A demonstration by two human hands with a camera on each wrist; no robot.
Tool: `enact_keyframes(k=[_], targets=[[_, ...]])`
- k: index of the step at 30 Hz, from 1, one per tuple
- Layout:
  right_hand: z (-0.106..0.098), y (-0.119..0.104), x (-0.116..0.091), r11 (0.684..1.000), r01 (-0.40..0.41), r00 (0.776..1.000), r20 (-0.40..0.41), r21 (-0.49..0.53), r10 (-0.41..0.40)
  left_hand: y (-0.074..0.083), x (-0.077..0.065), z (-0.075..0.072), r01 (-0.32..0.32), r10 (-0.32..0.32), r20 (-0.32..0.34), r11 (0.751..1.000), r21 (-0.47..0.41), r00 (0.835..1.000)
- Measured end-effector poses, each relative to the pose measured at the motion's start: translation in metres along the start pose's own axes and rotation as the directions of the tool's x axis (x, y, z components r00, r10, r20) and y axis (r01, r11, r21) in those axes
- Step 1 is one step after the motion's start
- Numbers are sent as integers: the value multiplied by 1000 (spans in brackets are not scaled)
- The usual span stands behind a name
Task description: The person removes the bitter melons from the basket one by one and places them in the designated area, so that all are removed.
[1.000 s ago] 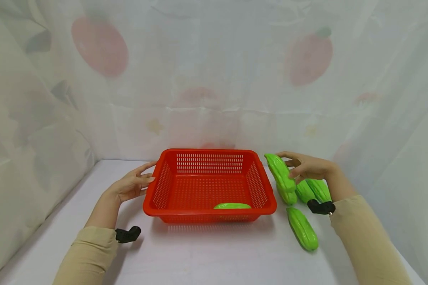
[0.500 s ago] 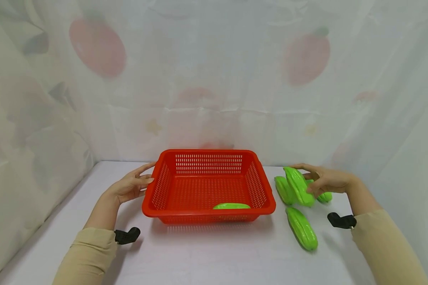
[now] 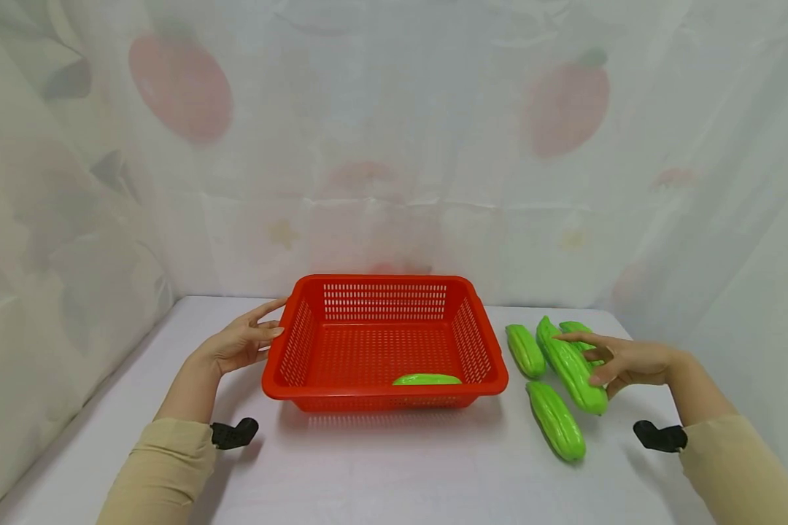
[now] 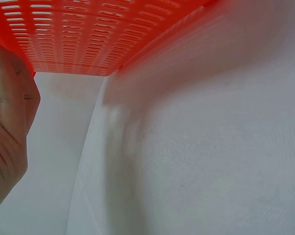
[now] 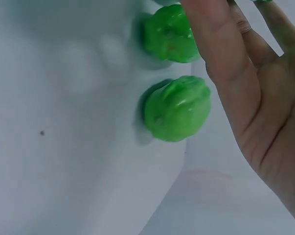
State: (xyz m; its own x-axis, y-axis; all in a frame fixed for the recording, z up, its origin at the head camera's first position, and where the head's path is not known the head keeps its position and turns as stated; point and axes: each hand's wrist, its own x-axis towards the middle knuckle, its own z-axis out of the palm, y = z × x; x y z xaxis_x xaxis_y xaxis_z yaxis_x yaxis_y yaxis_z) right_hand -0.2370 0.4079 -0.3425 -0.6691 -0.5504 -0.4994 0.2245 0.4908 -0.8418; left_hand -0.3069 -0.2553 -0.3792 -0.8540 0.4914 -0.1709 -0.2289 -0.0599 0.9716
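Note:
In the head view my right hand [image 3: 630, 362] grips a bright green, ridged bitter melon [image 3: 570, 370], thumb on its near side and fingers across its far side. It slants low over the table among other bitter melons: one to its left [image 3: 525, 351], one partly behind my fingers [image 3: 579, 337] and one in front [image 3: 556, 423]. The right wrist view shows the rounded ends of two melons, the lower one [image 5: 177, 110] beside my palm. My left hand [image 3: 239, 341] touches the left side of a red plastic basket [image 3: 384, 391] with loosely spread fingers.
One bitter melon [image 3: 427, 379] lies inside the basket by its front wall, partly hidden by the rim. A white cloth covers the table [image 3: 394, 474]. Pale printed curtains [image 3: 394, 219] close off the back and sides.
My right hand has carried its bitter melon away from the basket's right rim, rightward, down and nearer, uncovering the melons behind. My left hand and the basket stay put.

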Motion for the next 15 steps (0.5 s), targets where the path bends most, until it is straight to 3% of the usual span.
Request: enact_keyframes(k=[15], targets=[[7, 32, -15, 999, -43, 999, 21, -7, 43, 0, 1, -1, 3, -3, -3, 1000, 5, 1000]])
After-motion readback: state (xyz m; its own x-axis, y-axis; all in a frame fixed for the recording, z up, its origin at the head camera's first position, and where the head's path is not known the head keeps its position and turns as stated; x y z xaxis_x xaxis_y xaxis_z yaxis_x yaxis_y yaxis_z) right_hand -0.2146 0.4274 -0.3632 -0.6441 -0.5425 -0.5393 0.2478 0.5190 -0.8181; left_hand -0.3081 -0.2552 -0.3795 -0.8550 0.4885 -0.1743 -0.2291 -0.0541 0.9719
